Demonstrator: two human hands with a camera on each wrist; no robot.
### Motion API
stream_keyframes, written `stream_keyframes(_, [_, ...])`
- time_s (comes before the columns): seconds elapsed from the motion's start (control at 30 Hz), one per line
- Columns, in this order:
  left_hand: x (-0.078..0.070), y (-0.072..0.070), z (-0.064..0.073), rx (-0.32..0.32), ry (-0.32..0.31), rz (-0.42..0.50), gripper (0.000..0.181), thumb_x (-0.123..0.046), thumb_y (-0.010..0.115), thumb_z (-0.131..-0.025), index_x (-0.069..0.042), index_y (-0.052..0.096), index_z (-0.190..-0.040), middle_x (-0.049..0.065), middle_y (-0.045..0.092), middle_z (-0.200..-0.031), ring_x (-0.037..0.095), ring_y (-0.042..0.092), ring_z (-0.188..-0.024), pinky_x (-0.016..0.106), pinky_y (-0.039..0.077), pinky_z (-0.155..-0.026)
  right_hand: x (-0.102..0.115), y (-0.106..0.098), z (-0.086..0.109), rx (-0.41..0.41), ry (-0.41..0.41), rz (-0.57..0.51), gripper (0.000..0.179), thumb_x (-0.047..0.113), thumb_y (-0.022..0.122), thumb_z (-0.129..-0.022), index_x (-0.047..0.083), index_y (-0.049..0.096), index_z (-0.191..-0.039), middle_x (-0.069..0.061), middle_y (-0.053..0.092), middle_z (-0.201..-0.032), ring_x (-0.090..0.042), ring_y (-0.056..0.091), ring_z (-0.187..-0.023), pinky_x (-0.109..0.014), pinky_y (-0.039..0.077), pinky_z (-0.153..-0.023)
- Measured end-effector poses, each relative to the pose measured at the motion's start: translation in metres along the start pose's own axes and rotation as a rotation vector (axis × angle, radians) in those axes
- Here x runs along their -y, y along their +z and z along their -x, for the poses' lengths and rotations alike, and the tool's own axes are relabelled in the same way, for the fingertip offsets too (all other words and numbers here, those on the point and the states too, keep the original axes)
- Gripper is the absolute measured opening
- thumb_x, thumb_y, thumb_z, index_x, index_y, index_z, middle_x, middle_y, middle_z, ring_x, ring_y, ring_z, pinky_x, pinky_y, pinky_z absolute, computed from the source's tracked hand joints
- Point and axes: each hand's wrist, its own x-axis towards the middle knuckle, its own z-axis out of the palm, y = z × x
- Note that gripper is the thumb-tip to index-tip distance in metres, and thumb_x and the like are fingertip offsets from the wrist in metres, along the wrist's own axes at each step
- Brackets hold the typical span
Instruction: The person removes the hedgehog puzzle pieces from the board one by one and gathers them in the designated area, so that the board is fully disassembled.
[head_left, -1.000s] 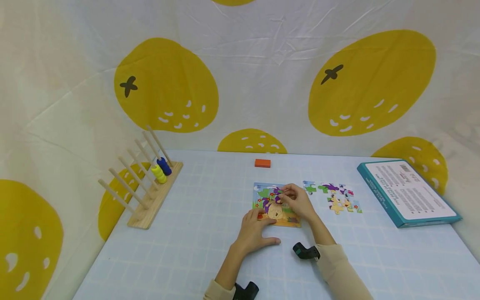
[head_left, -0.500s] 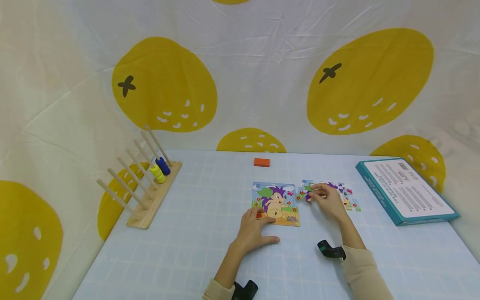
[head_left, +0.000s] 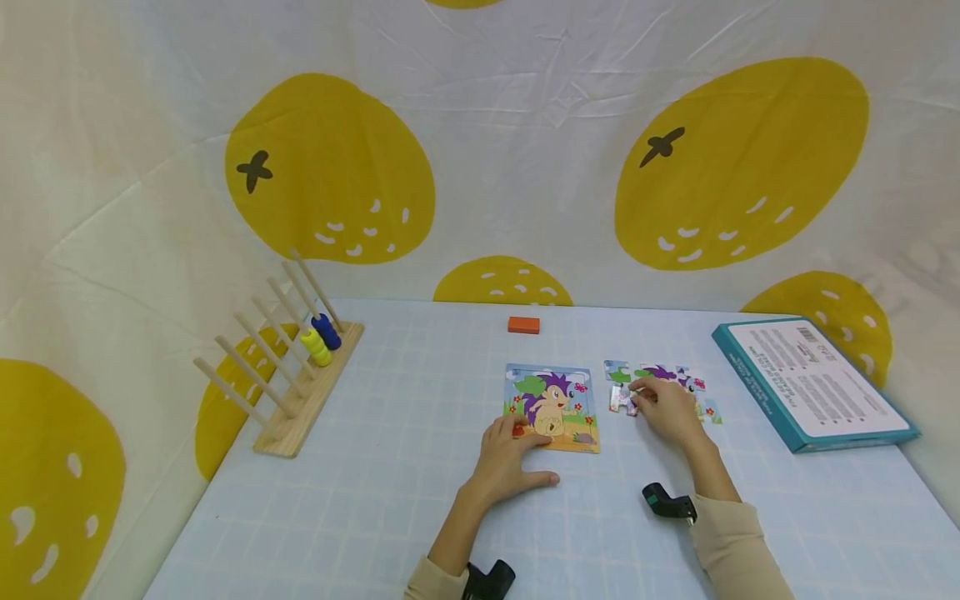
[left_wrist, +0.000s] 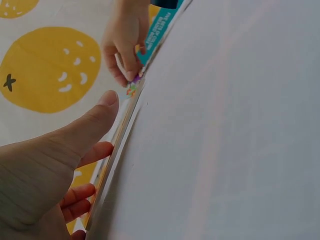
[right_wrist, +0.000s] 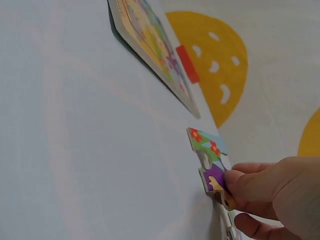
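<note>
A square hedgehog picture board [head_left: 562, 392] lies flat mid-table. My left hand [head_left: 504, 462] rests on its lower left corner, fingers extended and thumb spread; the left wrist view shows the same hand [left_wrist: 50, 170] beside the board's edge. To the board's right, my right hand [head_left: 669, 410] is at the loose jigsaw pieces [head_left: 660, 372]. Seen from the right wrist, thumb and fingers of the right hand [right_wrist: 280, 192] pinch a purple-and-yellow jigsaw piece [right_wrist: 211, 179], which adjoins a piece with red flowers [right_wrist: 205, 140]. The palm hides several pieces in the head view.
A wooden peg stand [head_left: 315, 400] with yellow and blue beads stands at the left. An orange block [head_left: 523, 325] lies at the back. The teal box [head_left: 813, 383] is at the right, beyond the pieces. A fruit-print cloth [head_left: 525, 167] hangs behind the table.
The right hand has moved right, from over the board to the loose pieces, and jigsaw pieces now lie between them. The left hand has stayed on the board's corner.
</note>
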Motion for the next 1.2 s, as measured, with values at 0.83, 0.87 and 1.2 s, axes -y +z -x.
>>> stream_keyframes(0.83, [0.0018, 0.0005, 0.0005, 0.001, 0.004, 0.013, 0.056, -0.058, 0.071, -0.072, -0.027, 0.067, -0.118, 0.006, 0.043, -0.131, 0.027, 0.033, -0.123, 0.051, 0.028, -0.106, -0.003, 0.0022, 0.0055, 0.098, -0.045, 0.098, 0.028, 0.024, 0.072, -0.082, 0.01, 0.071, -0.107, -0.019, 0.057, -0.109, -0.042, 0.04, -0.104, -0.063, 0.022, -0.083])
stream_keyframes(0.87, [0.0018, 0.0005, 0.0005, 0.001, 0.004, 0.012, 0.056, -0.058, 0.071, -0.072, -0.027, 0.067, -0.118, 0.006, 0.043, -0.131, 0.027, 0.033, -0.123, 0.051, 0.028, -0.106, -0.0034, 0.002, 0.0054, 0.097, -0.047, 0.097, 0.028, 0.023, 0.072, -0.083, 0.01, 0.071, -0.107, -0.019, 0.057, -0.109, -0.042, 0.04, -0.104, -0.063, 0.022, -0.083])
stream_keyframes(1.2, [0.0022, 0.0007, 0.0002, 0.002, -0.005, 0.019, 0.056, -0.058, 0.072, -0.072, -0.026, 0.067, -0.118, 0.007, 0.043, -0.132, 0.027, 0.033, -0.124, 0.051, 0.027, -0.107, -0.0008, 0.003, 0.0044, 0.085, -0.054, 0.122, 0.024, 0.02, 0.07, -0.084, 0.011, 0.072, -0.106, -0.02, 0.057, -0.11, -0.043, 0.04, -0.103, -0.063, 0.023, -0.082])
